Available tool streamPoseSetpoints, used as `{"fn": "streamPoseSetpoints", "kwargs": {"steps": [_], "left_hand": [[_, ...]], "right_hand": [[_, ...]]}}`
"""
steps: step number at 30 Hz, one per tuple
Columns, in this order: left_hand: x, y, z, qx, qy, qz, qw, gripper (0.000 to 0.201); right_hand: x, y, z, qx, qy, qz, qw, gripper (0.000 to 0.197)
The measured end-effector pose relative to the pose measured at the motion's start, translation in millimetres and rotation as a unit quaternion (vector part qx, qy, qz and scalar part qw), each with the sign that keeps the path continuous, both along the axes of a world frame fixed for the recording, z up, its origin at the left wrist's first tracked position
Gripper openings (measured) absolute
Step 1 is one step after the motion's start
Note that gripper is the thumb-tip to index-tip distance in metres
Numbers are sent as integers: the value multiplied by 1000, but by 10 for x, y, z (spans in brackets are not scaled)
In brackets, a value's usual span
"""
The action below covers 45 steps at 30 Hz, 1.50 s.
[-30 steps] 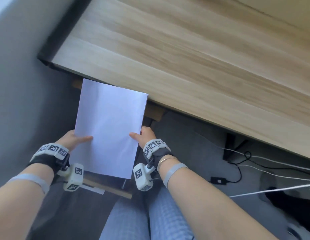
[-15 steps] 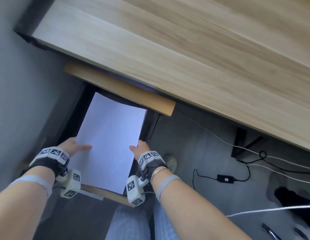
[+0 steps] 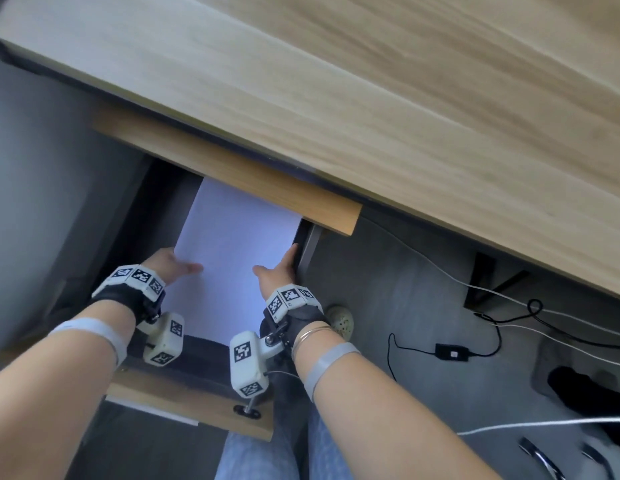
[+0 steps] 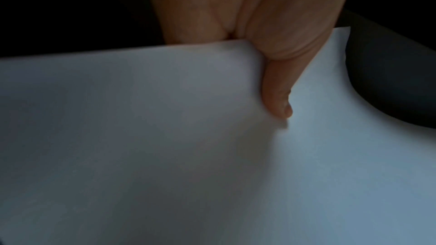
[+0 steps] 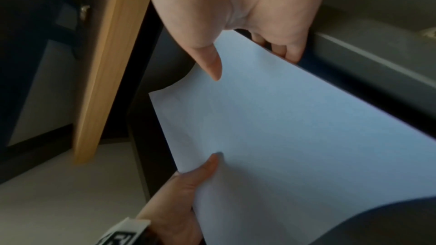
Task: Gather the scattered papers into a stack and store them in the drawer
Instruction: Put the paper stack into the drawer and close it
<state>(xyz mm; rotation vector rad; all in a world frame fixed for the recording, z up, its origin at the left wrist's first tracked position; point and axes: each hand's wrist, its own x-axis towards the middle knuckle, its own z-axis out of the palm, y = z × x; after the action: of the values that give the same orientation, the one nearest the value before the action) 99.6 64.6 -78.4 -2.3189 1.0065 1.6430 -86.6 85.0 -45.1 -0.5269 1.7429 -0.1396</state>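
A stack of white papers (image 3: 232,244) lies low inside the open dark drawer (image 3: 310,247), its far edge tucked under the wooden panel (image 3: 232,171) below the desk. My left hand (image 3: 173,265) pinches the stack's left edge, thumb (image 4: 276,90) on top of the papers (image 4: 188,156). At the right edge my right hand (image 3: 277,268) does the same, thumb (image 5: 210,59) on top and fingers (image 5: 283,49) under the papers (image 5: 283,128), close to the drawer's right wall. The left hand (image 5: 184,193) also shows in the right wrist view.
The light wooden desk top (image 3: 370,98) overhangs the drawer. The drawer's wooden front (image 3: 197,407) with a metal knob (image 3: 247,410) is near my knees. Cables (image 3: 474,289), a black adapter (image 3: 452,353) and a round pale object (image 3: 341,322) lie on the grey floor to the right.
Both hands have carried the stack down and forward, from above the drawer into it. Its far edge has slid under the wooden panel.
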Motion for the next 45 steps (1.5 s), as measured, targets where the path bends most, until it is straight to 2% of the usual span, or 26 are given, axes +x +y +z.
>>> {"fn": "streamPoseSetpoints", "kwargs": {"steps": [8,14,19,21,25,27,31,35,37,41,45], "left_hand": [[-55,-152,-305,18,-21,0,1000,50],[-75,-194,-375,16,-32,-2,999,53],[-146,-230,-327,10,-27,11,1000,54],[-170,-231,-319,-16,-23,12,1000,57],[-175,-195,-317,-135,-35,45,989,63],[-186,-183,-329,-165,-47,21,985,62],[-288,-173,-324,-130,-100,-8,986,70],[-314,-162,-256,-99,-118,-14,988,73],[-238,-142,-200,-89,-117,-4,989,70],[-5,77,1,-95,-101,-2,990,42],[209,442,240,-76,-138,53,986,38]], "right_hand": [[50,-111,-33,-10,18,-11,1000,88],[37,-113,17,-73,27,8,997,79],[-51,-199,-13,-54,39,20,998,69],[-55,-235,-13,-36,39,28,998,68],[-90,-295,-36,-8,27,13,1000,65],[-129,-305,-42,-5,16,-3,1000,62],[-144,-286,-90,-21,3,-14,1000,55],[-191,-274,-162,-43,-24,-21,999,49],[-219,-265,-167,-55,-19,-12,998,45],[-265,-241,-122,-73,-5,11,997,37],[-269,-197,-24,-50,1,31,998,33]]}}
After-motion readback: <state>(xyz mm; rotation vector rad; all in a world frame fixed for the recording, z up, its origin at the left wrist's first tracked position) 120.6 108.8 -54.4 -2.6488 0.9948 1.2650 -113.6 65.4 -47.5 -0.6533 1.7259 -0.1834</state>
